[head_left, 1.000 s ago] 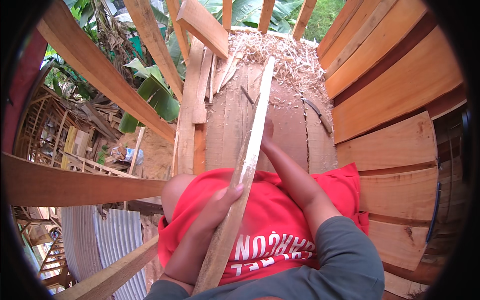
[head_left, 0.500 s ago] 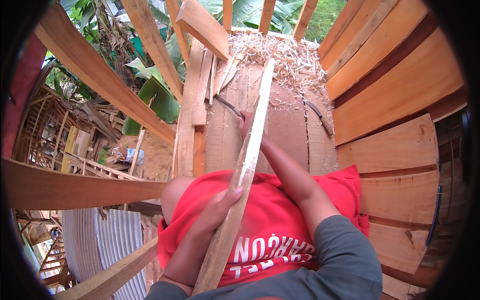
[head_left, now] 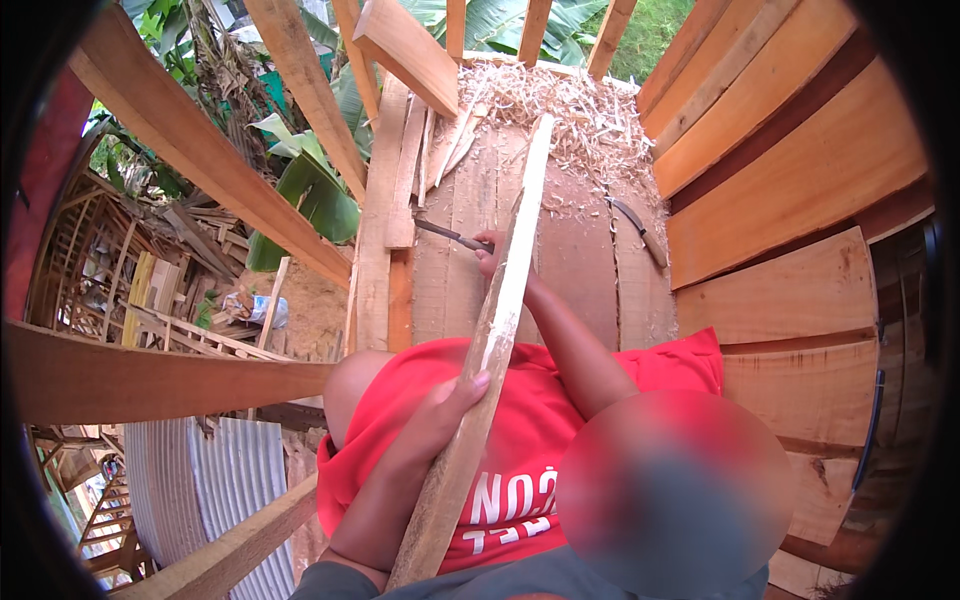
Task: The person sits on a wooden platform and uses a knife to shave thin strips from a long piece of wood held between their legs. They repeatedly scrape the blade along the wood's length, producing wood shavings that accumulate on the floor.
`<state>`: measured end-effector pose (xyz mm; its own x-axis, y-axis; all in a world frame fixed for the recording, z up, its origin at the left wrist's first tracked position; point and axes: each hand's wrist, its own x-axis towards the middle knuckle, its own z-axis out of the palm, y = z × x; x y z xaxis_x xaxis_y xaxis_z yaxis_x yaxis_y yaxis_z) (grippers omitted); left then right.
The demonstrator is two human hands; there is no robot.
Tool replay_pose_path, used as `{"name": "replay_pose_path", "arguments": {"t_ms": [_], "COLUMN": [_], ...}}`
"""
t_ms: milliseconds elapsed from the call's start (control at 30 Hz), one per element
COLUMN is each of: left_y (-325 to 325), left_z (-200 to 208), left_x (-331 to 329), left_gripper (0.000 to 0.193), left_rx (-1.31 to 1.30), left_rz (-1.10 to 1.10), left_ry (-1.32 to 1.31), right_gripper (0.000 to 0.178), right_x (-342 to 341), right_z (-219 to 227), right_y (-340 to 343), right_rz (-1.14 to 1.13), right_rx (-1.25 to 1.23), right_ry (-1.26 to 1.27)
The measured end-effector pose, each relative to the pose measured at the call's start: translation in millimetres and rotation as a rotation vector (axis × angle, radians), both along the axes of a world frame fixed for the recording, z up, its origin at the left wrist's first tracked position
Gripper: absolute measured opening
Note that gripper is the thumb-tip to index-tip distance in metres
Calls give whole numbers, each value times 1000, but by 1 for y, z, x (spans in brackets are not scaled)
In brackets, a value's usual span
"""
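Note:
A long wooden stick (head_left: 520,225) slants across my lap, its far part shaved pale and its near end rough and brown. My left hand (head_left: 447,408) is closed around its lower part, the thumb lying over the top. Beyond the stick, my right hand (head_left: 488,254) is closed on the handle of a knife with a dark, narrow blade (head_left: 448,233). The blade points left and slightly away from me, over the boards. The stick partly covers my right hand and wrist.
A second knife (head_left: 640,228) with a curved blade and wooden handle lies on the plank floor at right. Wood shavings (head_left: 570,115) pile at the far end. Wooden slats (head_left: 790,200) wall the right; loose wood strips (head_left: 408,155) lie at left. A blurred patch covers my right upper arm.
My right hand has come slightly nearer, and the knife's tip has swung toward me and left, so its blade lies more sideways. The stick and my left hand have barely moved.

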<state>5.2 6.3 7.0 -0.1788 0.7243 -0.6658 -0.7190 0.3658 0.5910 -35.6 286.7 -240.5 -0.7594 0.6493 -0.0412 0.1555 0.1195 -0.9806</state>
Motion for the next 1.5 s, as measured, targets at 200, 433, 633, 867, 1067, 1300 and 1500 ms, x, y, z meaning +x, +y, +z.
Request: {"name": "replay_pose_path", "arguments": {"t_ms": [200,433,633,867,1067,1300,1500], "left_y": [-2,-3,-8,-2,-8,-6,-4], "left_z": [2,-3,-5,-3,-2,-10,-4], "left_x": [0,-3,-3,-3,-3,-4,-3], "left_gripper": [42,43,43,42,42,45,46], "left_rx": [-6,1,-17,23,-10,16,2], "left_rz": [-20,-36,-8,-14,14,-14,-22], "left_ry": [2,11,17,6,-10,13,8], "right_gripper": [31,38,41,30,30,31,34], "right_x": [1,11,4,24,21,42,32], "right_z": [-32,20,54,25,57,73,54], "right_y": [25,0,-15,32,39,64,78], "right_rz": [-359,-47,-248,255,-86,241,-179], "right_rx": [-20,65,237,355,471,397,365], "right_ry": [-173,-183,-436,-266,-531,-489,-401]}}
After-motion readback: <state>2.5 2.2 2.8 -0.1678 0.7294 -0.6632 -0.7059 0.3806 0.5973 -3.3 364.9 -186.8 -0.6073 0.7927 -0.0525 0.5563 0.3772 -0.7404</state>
